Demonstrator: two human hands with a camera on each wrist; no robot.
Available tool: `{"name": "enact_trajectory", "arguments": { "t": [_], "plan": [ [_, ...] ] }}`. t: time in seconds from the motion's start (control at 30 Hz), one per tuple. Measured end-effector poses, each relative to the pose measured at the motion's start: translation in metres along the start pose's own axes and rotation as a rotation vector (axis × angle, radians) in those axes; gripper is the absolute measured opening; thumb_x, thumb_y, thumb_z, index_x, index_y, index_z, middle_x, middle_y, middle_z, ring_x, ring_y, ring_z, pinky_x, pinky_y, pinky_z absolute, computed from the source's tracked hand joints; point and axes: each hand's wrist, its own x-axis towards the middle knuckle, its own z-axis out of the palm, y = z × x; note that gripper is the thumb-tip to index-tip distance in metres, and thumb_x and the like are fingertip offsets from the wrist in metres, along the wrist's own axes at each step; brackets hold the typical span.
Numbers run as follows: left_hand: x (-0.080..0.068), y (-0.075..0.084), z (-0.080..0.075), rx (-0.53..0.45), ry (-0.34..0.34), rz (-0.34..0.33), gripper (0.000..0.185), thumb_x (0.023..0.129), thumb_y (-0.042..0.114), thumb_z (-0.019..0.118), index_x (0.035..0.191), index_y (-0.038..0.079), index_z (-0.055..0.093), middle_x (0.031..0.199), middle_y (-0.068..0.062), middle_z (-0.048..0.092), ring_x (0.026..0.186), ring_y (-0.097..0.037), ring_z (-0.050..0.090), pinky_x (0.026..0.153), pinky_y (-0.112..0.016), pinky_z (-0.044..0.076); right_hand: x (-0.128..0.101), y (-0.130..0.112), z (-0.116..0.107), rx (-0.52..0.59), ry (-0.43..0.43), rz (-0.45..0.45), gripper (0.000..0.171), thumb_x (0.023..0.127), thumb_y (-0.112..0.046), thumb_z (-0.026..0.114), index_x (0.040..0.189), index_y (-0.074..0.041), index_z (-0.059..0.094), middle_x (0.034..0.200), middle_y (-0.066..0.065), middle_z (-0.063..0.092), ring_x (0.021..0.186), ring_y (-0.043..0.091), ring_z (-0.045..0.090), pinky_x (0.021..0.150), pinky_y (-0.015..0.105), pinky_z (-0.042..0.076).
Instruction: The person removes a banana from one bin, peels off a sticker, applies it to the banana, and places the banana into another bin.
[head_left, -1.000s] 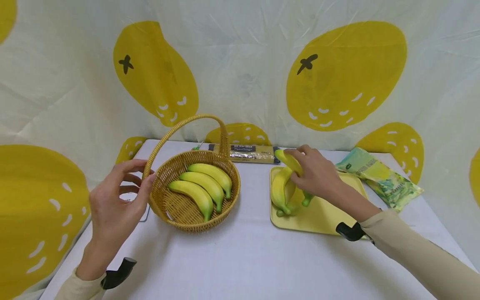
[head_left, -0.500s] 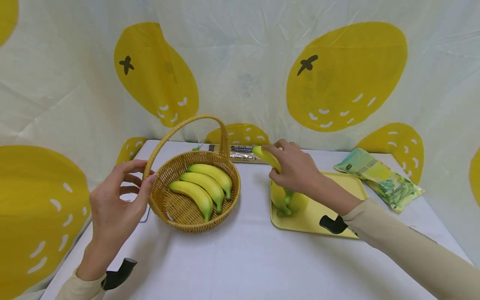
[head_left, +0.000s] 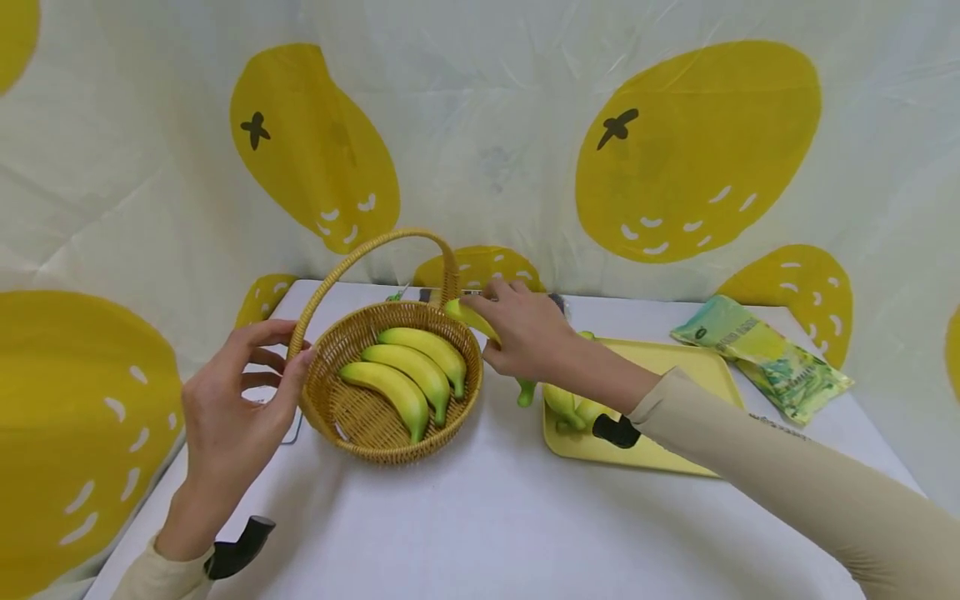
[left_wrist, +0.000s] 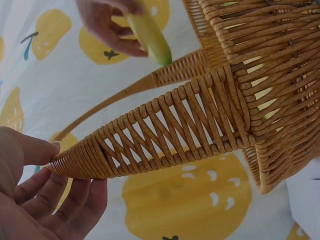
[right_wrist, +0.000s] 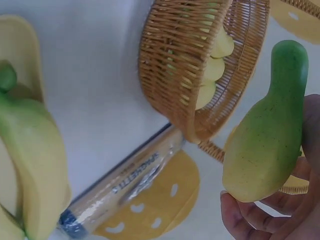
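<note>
A wicker basket (head_left: pixel 352 417) with a hoop handle stands on the white table and holds three yellow-green bananas (head_left: pixel 408 371). My left hand (head_left: pixel 294 346) pinches its left rim where the handle joins; the left wrist view shows thumb and fingers on that woven edge (left_wrist: pixel 200 115). My right hand (head_left: pixel 521 333) grips another banana (head_left: pixel 467 315) just over the basket's far right rim, its green stem pointing down. In the right wrist view that banana (right_wrist: pixel 265 150) lies in my fingers (right_wrist: pixel 260 220) with the basket (right_wrist: pixel 200 65) beyond. More bananas (head_left: pixel 570 404) lie on a yellow tray (head_left: pixel 682 367).
A spaghetti packet (right_wrist: pixel 125 180) lies at the table's back edge behind the basket. A green-yellow bag (head_left: pixel 765 358) sits at the far right. A lemon-print cloth forms the backdrop. The table's front edge is near me.
My right hand has lifted the banana off the tray and carried it left to the basket's right rim. The left hand and basket have stayed put.
</note>
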Motion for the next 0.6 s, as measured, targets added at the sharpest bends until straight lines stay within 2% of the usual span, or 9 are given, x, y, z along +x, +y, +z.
{"name": "enact_trajectory", "arguments": {
  "t": [0.27, 0.6],
  "plan": [
    [0.001, -0.002, 0.001, -0.014, 0.018, 0.019, 0.045, 0.086, -0.005, 0.084, 0.128, -0.001, 0.07, 0.108, -0.007, 0.075, 0.08, -0.004, 0.063, 0.071, -0.009, 0.054, 0.025, -0.021, 0.002, -0.005, -0.079, 0.007, 0.068, 0.09, -0.014, 0.067, 0.156, -0.022, 0.054, 0.133, 0.01, 0.057, 0.103, 0.028, 0.054, 0.053, 0.035, 0.05],
    [0.0, -0.002, 0.0, -0.005, -0.002, 0.001, 0.043, 0.086, -0.005, 0.083, 0.127, -0.002, 0.069, 0.107, -0.008, 0.075, 0.079, -0.005, 0.063, 0.071, -0.008, 0.053, 0.055, -0.047, 0.014, 0.015, -0.102, -0.033, 0.067, 0.092, -0.014, 0.064, 0.157, -0.023, 0.052, 0.137, 0.009, 0.056, 0.105, 0.027, 0.055, 0.054, 0.033, 0.05]
  ]
}}
